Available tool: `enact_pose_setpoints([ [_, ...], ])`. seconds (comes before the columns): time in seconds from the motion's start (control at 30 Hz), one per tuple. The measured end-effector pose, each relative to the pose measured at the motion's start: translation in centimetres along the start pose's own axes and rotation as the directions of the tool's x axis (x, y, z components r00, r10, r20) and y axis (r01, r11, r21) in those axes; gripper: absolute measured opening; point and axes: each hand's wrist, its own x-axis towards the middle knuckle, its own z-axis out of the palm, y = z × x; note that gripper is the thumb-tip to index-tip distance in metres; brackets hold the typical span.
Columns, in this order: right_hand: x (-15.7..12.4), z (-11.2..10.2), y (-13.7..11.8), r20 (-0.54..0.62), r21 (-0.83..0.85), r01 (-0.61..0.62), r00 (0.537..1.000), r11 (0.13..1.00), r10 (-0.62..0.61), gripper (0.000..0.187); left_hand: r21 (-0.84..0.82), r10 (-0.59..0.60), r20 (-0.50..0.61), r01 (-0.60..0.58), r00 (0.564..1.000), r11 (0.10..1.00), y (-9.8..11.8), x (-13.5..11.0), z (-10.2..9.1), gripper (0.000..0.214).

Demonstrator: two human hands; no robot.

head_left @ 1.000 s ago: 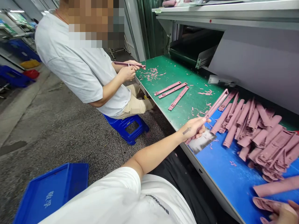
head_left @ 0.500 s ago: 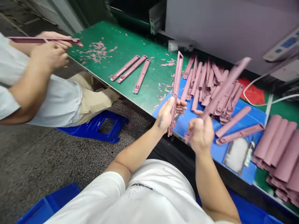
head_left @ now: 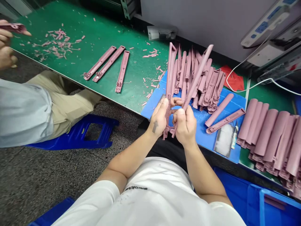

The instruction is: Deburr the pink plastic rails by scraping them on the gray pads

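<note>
My left hand [head_left: 158, 121] grips a long pink plastic housing strip [head_left: 169, 72], held nearly upright with its hollow, ribbed side showing. Closed round a second pink strip [head_left: 199, 70] is my right hand [head_left: 185, 125]; this one leans to the right with its smooth, rounded back showing. The lower ends of the two strips are close together over the table edge; whether they touch I cannot tell. Behind them a heap of similar pink strips [head_left: 210, 86] lies on a blue sheet [head_left: 199, 121]. Two strips lie apart at its right, one of them a ribbed strip [head_left: 227, 121].
On the green table [head_left: 77, 67], three strips [head_left: 109, 63] and pink scraps [head_left: 57, 44] lie to the left. A co-worker's hand [head_left: 6, 51] holds another strip there. Stacked strips [head_left: 270, 135] stand at right, near a clear packet [head_left: 223, 141], a red cloth [head_left: 231, 80] and a white cable.
My right hand has brought its strip left and down, close beside the strip in my left hand. The view has shifted to the right, and the co-worker is now mostly out of frame.
</note>
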Motion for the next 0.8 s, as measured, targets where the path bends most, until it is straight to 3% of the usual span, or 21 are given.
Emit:
enact_pose_setpoints([
  [0.2,0.2,0.9,0.5,0.023,0.009,-0.017,1.0,1.0,0.017,0.065,0.072,0.09,-0.011,-0.089,0.996,0.993,-0.4,0.1,-0.4,0.061],
  [0.57,0.8,1.3,0.1,0.055,0.044,-0.027,0.998,0.999,0.025,0.06,-0.035,0.061,-0.039,-0.062,0.997,0.997,-0.2,0.1,-1.5,0.048],
  [0.8,0.5,2.4,0.1,0.028,0.065,0.029,0.999,0.997,-0.031,0.058,0.059,0.046,-0.011,-0.045,0.999,0.997,-0.2,-0.5,-1.5,0.048],
])
